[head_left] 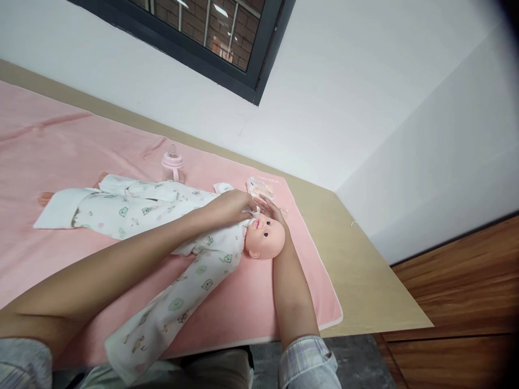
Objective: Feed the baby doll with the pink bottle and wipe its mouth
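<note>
A baby doll (265,239) lies on its back on a pink blanket (231,302), dressed in a white printed outfit (105,213). Its head points right, its feet left. My left hand (235,206) reaches across the chest, fingers pinching a white bit of cloth (255,213) at the chin and neck; whether this is the collar or a separate cloth is unclear. My right hand (271,208) curves round the far side of the head, fingers bent toward the left fingertips. Its grip is partly hidden. One long sleeve (174,302) stretches over the blanket toward me.
A pink-topped baby bottle (173,165) stands beyond the doll's legs. Near the head lies a small clear packet (260,188). The blanket covers a beige table (360,281), whose far side meets a white wall with a dark-framed window (255,81). Wooden panelling (466,270) is at right.
</note>
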`<move>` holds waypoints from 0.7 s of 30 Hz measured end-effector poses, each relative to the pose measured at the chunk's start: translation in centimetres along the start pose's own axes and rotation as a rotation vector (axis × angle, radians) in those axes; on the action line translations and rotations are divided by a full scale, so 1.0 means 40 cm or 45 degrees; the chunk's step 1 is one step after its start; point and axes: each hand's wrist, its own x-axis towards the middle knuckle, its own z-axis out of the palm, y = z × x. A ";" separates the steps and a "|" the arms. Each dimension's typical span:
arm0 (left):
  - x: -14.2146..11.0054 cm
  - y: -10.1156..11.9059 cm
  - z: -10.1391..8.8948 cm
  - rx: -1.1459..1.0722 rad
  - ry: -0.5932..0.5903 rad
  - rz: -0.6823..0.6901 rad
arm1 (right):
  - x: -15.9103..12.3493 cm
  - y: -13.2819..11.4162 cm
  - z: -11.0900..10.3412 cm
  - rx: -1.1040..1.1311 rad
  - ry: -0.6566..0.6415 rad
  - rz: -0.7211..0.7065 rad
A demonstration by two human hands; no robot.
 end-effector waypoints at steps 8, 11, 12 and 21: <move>0.004 -0.002 0.014 -0.038 0.046 0.043 | -0.004 -0.017 0.001 -0.104 -0.022 0.032; 0.006 0.003 0.014 -0.020 0.045 0.027 | -0.008 -0.021 0.006 -0.211 0.002 0.004; 0.006 0.005 0.013 -0.008 0.047 0.023 | -0.010 -0.021 0.008 -0.248 0.012 -0.013; 0.000 0.012 0.003 -0.048 0.080 0.087 | -0.015 -0.019 0.011 -0.249 -0.009 -0.045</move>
